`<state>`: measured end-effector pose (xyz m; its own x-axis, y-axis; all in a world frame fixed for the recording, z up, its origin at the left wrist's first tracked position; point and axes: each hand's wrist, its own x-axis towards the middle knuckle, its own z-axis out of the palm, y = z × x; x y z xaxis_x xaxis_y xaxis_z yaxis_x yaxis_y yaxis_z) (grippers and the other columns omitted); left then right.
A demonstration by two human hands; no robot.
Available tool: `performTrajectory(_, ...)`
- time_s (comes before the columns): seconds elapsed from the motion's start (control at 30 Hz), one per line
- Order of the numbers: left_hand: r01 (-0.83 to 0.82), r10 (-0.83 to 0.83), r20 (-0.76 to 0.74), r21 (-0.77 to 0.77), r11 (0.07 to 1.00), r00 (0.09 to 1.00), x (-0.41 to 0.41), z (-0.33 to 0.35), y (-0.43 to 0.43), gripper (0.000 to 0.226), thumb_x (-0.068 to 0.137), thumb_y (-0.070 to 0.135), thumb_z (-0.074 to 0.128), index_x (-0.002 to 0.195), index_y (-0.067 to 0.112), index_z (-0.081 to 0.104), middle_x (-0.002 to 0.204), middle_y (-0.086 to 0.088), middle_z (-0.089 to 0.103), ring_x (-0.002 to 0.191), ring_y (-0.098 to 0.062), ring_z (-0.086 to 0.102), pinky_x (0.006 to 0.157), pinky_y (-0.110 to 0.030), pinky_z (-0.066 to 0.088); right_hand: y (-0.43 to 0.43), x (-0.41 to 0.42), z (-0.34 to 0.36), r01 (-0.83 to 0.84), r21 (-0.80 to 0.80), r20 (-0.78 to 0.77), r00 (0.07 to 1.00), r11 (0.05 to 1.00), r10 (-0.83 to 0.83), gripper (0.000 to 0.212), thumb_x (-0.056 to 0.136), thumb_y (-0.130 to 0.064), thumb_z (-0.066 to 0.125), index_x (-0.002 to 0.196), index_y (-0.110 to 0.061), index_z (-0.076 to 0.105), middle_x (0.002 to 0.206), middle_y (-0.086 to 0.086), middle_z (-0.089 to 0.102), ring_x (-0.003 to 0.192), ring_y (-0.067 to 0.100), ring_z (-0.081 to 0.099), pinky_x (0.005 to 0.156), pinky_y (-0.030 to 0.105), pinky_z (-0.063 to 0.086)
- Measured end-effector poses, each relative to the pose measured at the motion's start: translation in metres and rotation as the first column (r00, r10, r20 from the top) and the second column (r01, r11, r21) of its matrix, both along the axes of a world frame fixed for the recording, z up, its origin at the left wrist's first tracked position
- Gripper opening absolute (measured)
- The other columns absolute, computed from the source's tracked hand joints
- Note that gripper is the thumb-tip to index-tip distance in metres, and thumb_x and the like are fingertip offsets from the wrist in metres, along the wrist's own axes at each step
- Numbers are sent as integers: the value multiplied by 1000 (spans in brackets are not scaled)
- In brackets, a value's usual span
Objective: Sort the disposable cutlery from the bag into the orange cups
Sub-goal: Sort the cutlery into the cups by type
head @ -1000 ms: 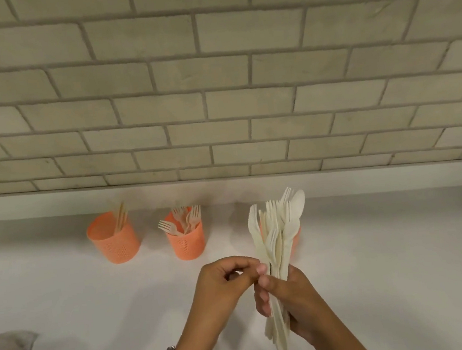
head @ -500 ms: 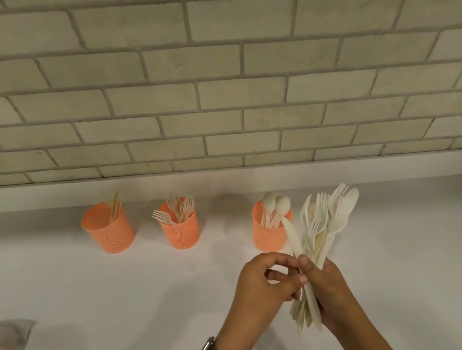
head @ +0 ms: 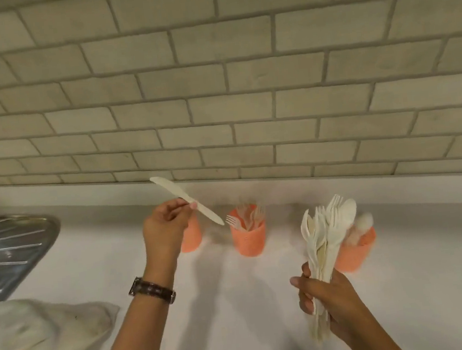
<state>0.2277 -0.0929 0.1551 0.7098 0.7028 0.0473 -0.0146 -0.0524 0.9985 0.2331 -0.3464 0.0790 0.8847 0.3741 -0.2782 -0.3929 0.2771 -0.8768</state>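
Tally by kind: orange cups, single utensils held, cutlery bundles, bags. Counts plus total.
Orange cups: 3 (left cup, middle cup, right cup)
Single utensils: 1 (knife, pinched by left hand)
Cutlery bundles: 1 (cutlery bundle, gripped by right hand)
Bags: 1 (bag)
Total: 6

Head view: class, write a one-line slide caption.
Left hand pinches a white knife near the leftmost orange cup; right hand grips a cutlery bundle.
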Motion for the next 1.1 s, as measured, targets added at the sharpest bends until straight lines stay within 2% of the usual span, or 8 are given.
performTrajectory(0.17, -177, 190, -47, 204, 963, 981, 22, -17, 109, 13, 78, 18, 72, 88, 12, 66, 80, 0, 67, 69, -4, 60, 56, -3, 41, 69, -5, -5, 33, 72, -72, 997, 997, -28, 26, 58, 8, 63, 71, -7, 46, 45, 6, 34, 33, 17, 34, 37, 22, 31)
performTrajectory(0.33, -24, 75, -149, 322, 946, 986, 59, -53, 145, 15, 79, 13, 70, 90, 4, 67, 92, -11, 68, 81, -18, 59, 65, -19, 41, 117, -10, -1, 40, 93, -102, 994, 995, -30, 26, 56, 4, 64, 72, -7, 47, 46, 5, 35, 33, 17, 34, 37, 22, 31)
performTrajectory(0.47, 113, -3, -330, 314, 943, 944, 65, -83, 145, 38, 75, 21, 75, 109, 5, 67, 116, -11, 65, 105, -25, 61, 83, -24, 41, 131, -12, 9, 30, 127, -124, 992, 991, -15, 33, 49, -3, 72, 70, -11, 48, 48, 2, 34, 37, 14, 33, 39, 21, 31)
performTrajectory(0.53, 89, 21, -298, 350, 932, 954, 56, -79, 136, 46, 75, 24, 75, 116, 9, 63, 122, -14, 61, 94, -24, 61, 79, -27, 46, 131, -10, 14, 21, 152, -111, 994, 988, -4, 33, 50, -6, 73, 70, -11, 48, 49, 2, 34, 37, 13, 33, 40, 22, 31)
performTrajectory(0.63, 142, -83, -194, 311, 940, 977, 27, -51, 91, 16, 77, 18, 73, 91, 20, 67, 99, -4, 64, 62, -2, 53, 55, -10, 39, 131, -6, 19, 22, 177, -91, 996, 984, -6, 34, 52, -6, 75, 73, -10, 48, 50, 1, 36, 38, 12, 34, 39, 23, 33)
performTrajectory(0.73, 433, -392, -201, 241, 869, 898, -18, -29, 28, 9, 72, 25, 77, 68, 25, 69, 69, 7, 64, 54, 1, 48, 53, -7, 39, 131, -3, 22, 32, 76, -29, 999, 997, -30, 33, 51, -9, 76, 74, -7, 52, 53, 6, 40, 39, 14, 38, 41, 24, 34)
performTrajectory(0.9, 481, -431, -228, 248, 841, 873, -41, -29, -15, 13, 65, 33, 80, 69, 36, 67, 82, 22, 64, 70, 2, 56, 61, -8, 41, 134, -4, 26, 79, -189, 106, 993, 979, -60, 14, 61, -7, 61, 74, -5, 57, 61, 13, 62, 55, 21, 62, 47, 25, 40)
performTrajectory(1.1, 531, -484, -288, 111, 840, 826, -37, -24, -25, 20, 68, 26, 80, 65, 40, 66, 68, 19, 69, 58, 0, 55, 57, -9, 45, 121, -13, 27, 101, -264, 160, 985, 959, -60, 25, 49, -11, 65, 73, -7, 67, 59, 9, 64, 45, 16, 54, 46, 26, 42)
